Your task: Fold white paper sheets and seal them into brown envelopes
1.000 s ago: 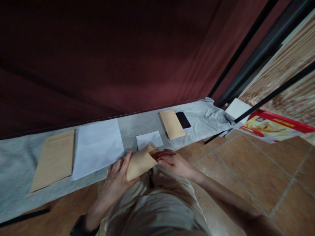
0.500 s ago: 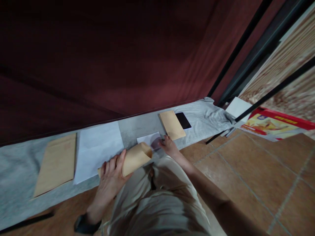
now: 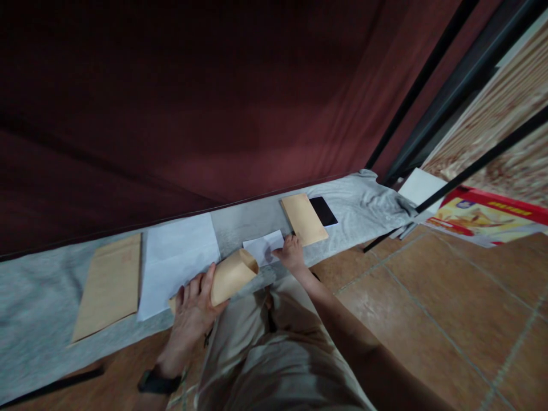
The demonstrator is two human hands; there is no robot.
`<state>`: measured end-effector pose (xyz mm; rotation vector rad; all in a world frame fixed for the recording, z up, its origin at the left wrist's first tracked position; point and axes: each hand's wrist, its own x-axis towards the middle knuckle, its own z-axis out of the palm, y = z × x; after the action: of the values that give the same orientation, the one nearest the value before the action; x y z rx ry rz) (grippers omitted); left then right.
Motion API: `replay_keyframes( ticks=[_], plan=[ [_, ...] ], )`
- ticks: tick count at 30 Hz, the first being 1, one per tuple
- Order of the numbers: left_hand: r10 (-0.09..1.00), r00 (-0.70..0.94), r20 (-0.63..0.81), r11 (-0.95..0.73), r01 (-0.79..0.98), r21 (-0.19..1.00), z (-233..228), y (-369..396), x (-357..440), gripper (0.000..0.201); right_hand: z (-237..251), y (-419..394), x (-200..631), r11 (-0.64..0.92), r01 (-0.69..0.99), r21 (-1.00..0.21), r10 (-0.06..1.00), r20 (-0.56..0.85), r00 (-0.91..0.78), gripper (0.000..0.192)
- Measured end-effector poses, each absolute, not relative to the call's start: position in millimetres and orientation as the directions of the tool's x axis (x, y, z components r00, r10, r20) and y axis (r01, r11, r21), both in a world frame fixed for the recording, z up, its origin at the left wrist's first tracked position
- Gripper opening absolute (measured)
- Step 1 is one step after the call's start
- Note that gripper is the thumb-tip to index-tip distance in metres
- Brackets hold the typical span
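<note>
My left hand [image 3: 192, 311] grips a brown envelope [image 3: 229, 275], bowed so its mouth gapes toward the right, just above the grey cloth [image 3: 38, 308]. My right hand [image 3: 291, 252] rests on the right edge of a small folded white paper [image 3: 262, 248] lying on the cloth; its fingers pinch or press that edge, and I cannot tell which. A second small brown envelope [image 3: 303, 218] lies just beyond the right hand, with a black phone [image 3: 323, 210] beside it.
A large white sheet [image 3: 177, 262] and a large brown envelope [image 3: 110, 285] lie on the cloth to the left. A dark red curtain [image 3: 192, 103] hangs behind. Right: black poles [image 3: 428, 74], a white sheet [image 3: 422, 185], a red and yellow box [image 3: 483, 217], tiled floor [image 3: 449, 297].
My right hand left the mouth of the brown envelope and reached forward onto the small white paper. My left hand kept hold of the envelope and drew it slightly left.
</note>
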<state>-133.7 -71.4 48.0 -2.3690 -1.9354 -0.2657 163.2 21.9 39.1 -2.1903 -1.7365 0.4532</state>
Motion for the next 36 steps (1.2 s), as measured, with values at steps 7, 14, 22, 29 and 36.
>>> replay_keyframes(
  ticks=[7, 14, 22, 29, 36],
  plan=[
    [0.969, 0.171, 0.177, -0.188, 0.978, 0.086, 48, -71, -131, 0.096, 29, 15, 172, -0.109, 0.791, -0.601, 0.988, 0.019, 0.151, 0.017],
    [0.974, 0.155, 0.164, -0.170, 0.982, 0.086, 50, -71, -129, 0.095, 34, -1, 199, -0.014, 0.420, -0.907, 0.962, 0.101, 0.252, 0.010],
    [0.968, 0.171, 0.181, -0.189, 0.978, 0.086, 45, -71, -131, 0.096, 52, -26, 211, 0.107, 0.244, -0.964, 0.989, 0.129, 0.076, 0.027],
    [0.956, 0.209, 0.204, -0.225, 0.973, 0.058, 47, -74, -129, 0.091, 61, -22, 217, 0.053, 0.429, -0.902, 0.998, 0.031, -0.056, 0.019],
    [0.932, 0.270, 0.241, -0.285, 0.958, 0.028, 45, -74, -129, 0.091, 70, -14, 219, -0.009, 0.511, -0.859, 0.988, -0.086, -0.126, 0.022]
  ],
)
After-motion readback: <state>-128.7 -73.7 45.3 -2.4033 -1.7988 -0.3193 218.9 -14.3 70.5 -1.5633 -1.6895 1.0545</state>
